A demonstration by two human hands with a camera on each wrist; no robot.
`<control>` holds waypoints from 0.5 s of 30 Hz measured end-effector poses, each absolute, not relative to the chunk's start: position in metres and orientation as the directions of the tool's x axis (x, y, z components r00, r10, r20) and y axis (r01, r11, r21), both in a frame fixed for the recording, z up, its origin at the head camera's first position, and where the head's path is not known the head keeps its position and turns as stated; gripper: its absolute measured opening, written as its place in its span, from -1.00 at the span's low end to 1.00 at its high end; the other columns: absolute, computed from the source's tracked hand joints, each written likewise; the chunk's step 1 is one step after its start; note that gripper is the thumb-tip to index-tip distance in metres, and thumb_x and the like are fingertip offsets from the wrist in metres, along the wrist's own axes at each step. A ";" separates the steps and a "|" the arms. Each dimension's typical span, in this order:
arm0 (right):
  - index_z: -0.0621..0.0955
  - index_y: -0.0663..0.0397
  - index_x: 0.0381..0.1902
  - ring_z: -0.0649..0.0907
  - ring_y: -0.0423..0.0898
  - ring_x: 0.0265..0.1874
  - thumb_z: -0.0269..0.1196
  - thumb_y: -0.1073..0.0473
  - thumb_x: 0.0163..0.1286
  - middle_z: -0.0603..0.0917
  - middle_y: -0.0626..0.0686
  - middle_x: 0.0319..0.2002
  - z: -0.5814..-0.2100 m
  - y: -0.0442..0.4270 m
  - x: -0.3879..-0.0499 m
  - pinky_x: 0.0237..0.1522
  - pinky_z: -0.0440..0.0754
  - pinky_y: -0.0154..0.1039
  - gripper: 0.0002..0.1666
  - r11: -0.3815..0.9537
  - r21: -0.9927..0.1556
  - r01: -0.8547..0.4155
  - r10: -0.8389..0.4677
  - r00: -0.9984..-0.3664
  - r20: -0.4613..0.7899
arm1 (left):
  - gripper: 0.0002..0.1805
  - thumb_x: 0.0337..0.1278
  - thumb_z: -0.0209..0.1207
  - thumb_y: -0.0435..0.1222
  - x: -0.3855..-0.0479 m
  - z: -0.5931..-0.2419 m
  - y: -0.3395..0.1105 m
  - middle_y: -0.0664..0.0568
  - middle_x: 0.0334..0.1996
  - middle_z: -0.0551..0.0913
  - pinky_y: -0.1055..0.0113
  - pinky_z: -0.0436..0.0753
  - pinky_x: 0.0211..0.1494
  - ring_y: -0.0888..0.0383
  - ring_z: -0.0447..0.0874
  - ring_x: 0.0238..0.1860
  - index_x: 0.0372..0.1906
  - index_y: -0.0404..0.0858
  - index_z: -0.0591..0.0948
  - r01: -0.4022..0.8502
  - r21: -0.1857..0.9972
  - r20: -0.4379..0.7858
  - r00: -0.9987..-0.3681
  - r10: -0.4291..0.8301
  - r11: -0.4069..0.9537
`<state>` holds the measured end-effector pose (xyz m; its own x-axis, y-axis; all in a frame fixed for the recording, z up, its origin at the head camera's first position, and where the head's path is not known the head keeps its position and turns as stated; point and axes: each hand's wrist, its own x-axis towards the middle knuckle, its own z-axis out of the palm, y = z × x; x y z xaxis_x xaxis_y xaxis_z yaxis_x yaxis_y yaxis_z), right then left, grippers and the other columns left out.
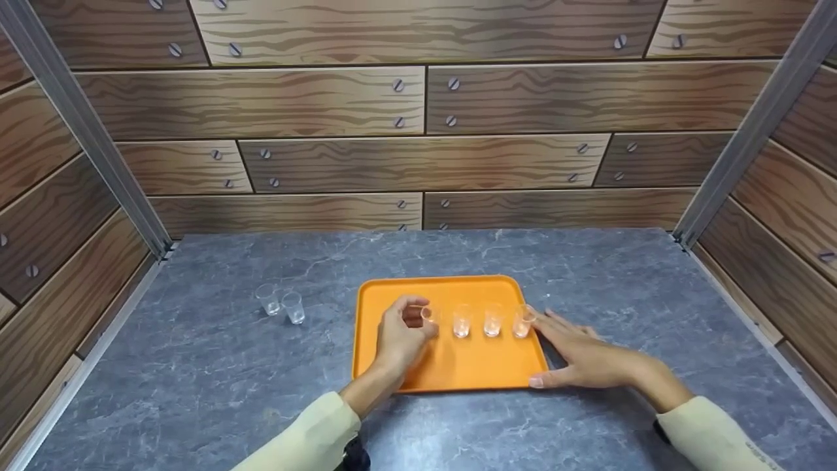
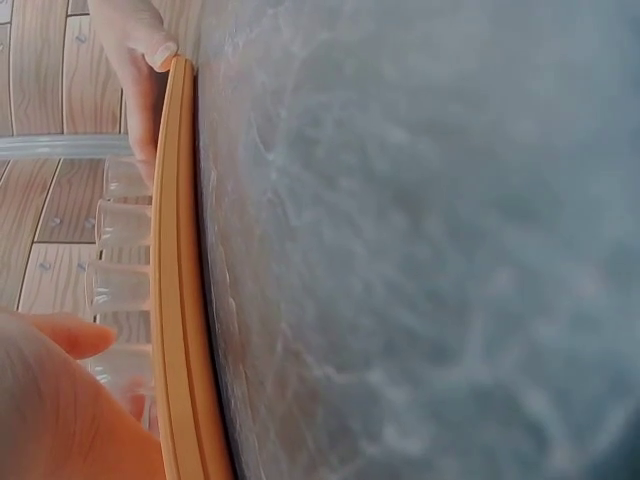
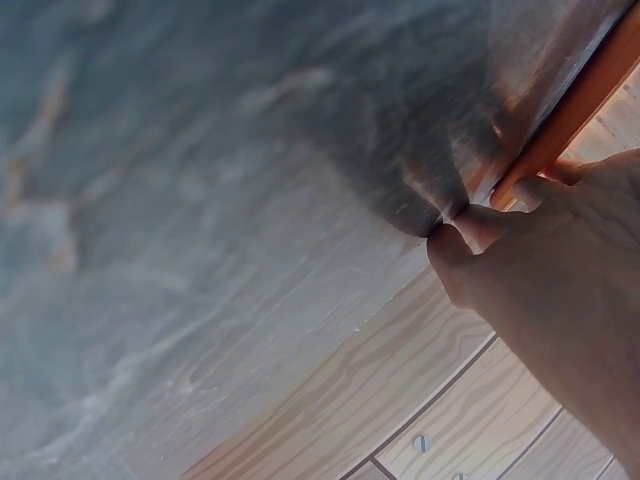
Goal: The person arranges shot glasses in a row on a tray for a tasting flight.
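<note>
An orange tray (image 1: 471,369) lies on the table, with a row of small clear shot glasses on it. My left hand (image 1: 400,337) is over the tray's left part, thumb and fingers curled round the leftmost shot glass (image 1: 429,315). That glass (image 2: 122,366) shows beside the thumb in the left wrist view, partly hidden by the hand. To its right stand more shot glasses (image 1: 461,322), upright. My right hand (image 1: 585,356) rests along the tray's right edge, fingers extended beside the rightmost glass (image 1: 522,322), thumb at the near corner. In the right wrist view, its fingertips (image 3: 450,260) touch the table.
Two more clear shot glasses, a left one (image 1: 269,301) and a right one (image 1: 293,309), stand close together on the grey marbled table (image 1: 216,386), left of the tray. Wood-patterned panels (image 1: 418,163) and metal posts (image 1: 98,131) enclose the table at the back and sides.
</note>
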<state>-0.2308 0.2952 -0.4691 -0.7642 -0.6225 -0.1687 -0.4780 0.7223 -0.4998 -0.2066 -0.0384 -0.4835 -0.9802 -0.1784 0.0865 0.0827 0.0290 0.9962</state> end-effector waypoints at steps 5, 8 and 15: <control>0.00 0.08 0.80 -0.08 0.45 0.68 0.40 -0.43 0.43 -0.07 0.19 0.77 -0.468 0.295 -0.230 0.39 -0.21 0.75 0.34 0.719 -0.504 -0.479 -0.627 -0.759 -0.173 | -0.47 -0.09 0.40 -0.63 -0.205 -0.484 -0.040 -0.19 -0.07 0.72 0.24 0.71 0.01 0.00 0.69 -0.09 0.11 -0.41 0.62 0.054 0.998 0.061 -0.984 -0.169 0.045; 0.01 0.08 0.80 -0.09 0.41 0.69 0.39 -0.44 0.42 -0.08 0.16 0.77 -0.468 0.294 -0.230 0.41 -0.23 0.73 0.35 0.726 -0.504 -0.469 -0.620 -0.763 -0.183 | -0.45 -0.07 0.44 -0.59 -0.204 -0.484 -0.042 -0.21 -0.03 0.72 0.18 0.72 0.08 -0.01 0.70 -0.06 0.14 -0.41 0.62 0.049 0.997 0.057 -0.983 -0.172 0.051; 0.00 0.06 0.80 -0.08 0.40 0.69 0.39 -0.47 0.41 -0.07 0.14 0.78 -0.470 0.295 -0.232 0.40 -0.23 0.73 0.36 0.730 -0.496 -0.470 -0.616 -0.767 -0.180 | -0.47 0.01 0.47 -0.51 -0.200 -0.485 -0.048 -0.25 0.01 0.71 0.14 0.73 0.12 -0.03 0.70 -0.04 0.16 -0.41 0.63 0.051 0.999 0.051 -0.986 -0.157 -0.001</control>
